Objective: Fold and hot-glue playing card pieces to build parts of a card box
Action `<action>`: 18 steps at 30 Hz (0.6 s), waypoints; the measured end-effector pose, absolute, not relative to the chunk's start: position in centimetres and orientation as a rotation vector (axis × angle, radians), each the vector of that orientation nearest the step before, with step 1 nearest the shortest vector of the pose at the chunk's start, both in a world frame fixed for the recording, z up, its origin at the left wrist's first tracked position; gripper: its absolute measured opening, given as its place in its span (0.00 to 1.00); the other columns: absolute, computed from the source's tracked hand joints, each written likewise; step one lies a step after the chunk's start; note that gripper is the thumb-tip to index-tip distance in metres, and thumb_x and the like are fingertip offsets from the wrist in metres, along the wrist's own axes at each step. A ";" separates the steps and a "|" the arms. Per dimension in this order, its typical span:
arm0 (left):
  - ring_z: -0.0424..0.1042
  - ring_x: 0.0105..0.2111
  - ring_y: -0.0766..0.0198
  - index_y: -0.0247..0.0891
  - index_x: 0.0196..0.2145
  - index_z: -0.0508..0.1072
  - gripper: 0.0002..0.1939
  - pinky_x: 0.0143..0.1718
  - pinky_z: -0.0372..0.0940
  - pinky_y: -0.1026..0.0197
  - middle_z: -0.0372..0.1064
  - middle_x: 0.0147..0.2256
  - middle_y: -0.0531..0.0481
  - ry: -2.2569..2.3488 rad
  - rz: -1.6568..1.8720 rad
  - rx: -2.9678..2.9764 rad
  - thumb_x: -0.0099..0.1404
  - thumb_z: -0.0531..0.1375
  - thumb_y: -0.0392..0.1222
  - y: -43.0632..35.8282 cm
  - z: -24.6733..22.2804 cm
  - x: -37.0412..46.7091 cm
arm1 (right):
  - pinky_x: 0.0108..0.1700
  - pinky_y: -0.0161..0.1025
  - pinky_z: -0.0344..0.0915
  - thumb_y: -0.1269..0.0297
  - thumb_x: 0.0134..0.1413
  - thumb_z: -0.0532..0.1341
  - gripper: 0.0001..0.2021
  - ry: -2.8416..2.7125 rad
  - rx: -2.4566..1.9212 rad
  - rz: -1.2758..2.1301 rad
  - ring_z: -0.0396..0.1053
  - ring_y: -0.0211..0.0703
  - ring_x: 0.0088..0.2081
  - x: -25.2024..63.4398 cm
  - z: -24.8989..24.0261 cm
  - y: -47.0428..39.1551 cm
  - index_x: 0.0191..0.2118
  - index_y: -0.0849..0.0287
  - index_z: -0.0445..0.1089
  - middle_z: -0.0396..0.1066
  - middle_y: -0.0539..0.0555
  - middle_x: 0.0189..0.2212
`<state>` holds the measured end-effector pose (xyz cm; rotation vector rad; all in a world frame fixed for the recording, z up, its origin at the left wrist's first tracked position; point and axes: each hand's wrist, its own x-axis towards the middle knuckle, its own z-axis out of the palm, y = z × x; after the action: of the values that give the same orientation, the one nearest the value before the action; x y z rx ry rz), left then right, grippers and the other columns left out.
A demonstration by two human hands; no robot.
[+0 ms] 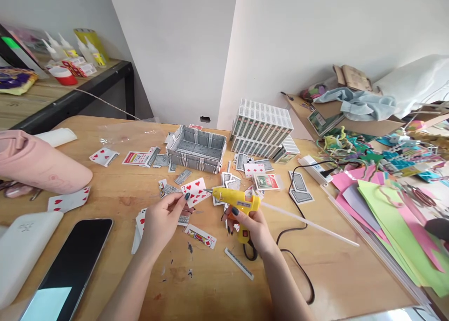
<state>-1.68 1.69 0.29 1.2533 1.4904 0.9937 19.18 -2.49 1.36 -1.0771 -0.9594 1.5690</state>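
Observation:
Between its thumb and fingers, my left hand (164,220) pinches a heart playing card (197,192) by its left edge. My right hand (250,225) is wrapped round the handle of a yellow glue gun (233,197), whose nozzle points left at the card's right edge. A long clear glue stick (312,224) juts out of the gun's back. Behind the hands stands an open box made of playing cards (196,148). Cut cards and strips lie around, among them a jack strip (199,236) and a narrow patterned strip (239,263).
Stacked card packs (261,127) stand at the back. A phone (70,269), a white case (28,255) and a pink pouch (42,162) lie at left. The gun's black cable (298,227) runs towards a power strip (314,169); coloured paper (389,227) lies at right.

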 end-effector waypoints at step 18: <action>0.74 0.27 0.59 0.37 0.31 0.72 0.19 0.29 0.70 0.59 0.75 0.30 0.47 1.489 1.072 1.247 0.52 0.60 0.57 1.8 0.5 -1.9 | 0.21 0.34 0.60 0.50 0.49 0.61 0.17 -1.169 -1.282 1.461 0.62 0.37 0.20 21.1 1.7 -1.8 0.25 0.62 0.69 0.68 0.53 0.20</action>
<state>-1.95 1.81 0.49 1.2474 1.4889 1.0719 21.14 -1.78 1.73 -1.2818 -1.1695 1.4613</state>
